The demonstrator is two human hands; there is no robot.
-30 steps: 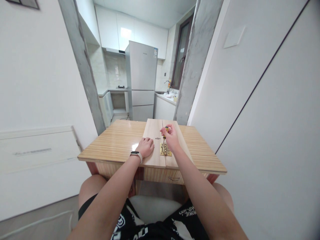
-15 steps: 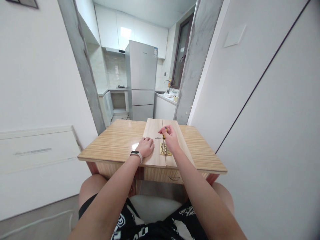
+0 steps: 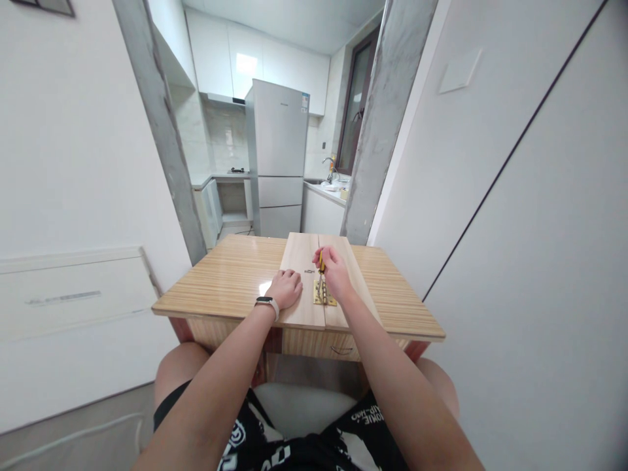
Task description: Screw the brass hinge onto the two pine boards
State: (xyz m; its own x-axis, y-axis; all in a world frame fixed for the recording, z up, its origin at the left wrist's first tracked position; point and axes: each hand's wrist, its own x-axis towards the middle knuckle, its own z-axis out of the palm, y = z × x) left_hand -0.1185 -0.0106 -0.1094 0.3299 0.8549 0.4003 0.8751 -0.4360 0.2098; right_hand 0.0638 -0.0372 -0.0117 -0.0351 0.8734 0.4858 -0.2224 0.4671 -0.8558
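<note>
the screwdriver (image 3: 322,261) stands near-upright above the brass-coloured hinge (image 3: 318,301), its yellow-and-black handle in the right hand (image 3: 336,271) and its shaft pointing down at the metal; whether the tip sits in a screw is too small to tell. it should be light and stiff, with nothing fragile about it; the handle is the place to take hold, since the bare shaft would likely turn slick between the fingers. the right fingers are closed in a pinch round that handle. the hinge, lying across the seam between the left board (image 3: 304,314) and the right board (image 3: 356,294), looks thin and rigid, best steadied by its edges. both boards look stiff and easily lifted, though they might slide on the glossy bench (image 3: 230,275) and dent under a slipped tip; a flat palm suits them. the left hand (image 3: 286,289) rests palm down on the left board with its fingers close together, gripping nothing. counted, there are one screwdriver, one hinge, two boards, one small dark mark (image 3: 309,271) on the left board, two hands, one wristband (image 3: 267,301) on the left wrist, one bench, and one refrigerator (image 3: 282,131) beyond it.
</note>
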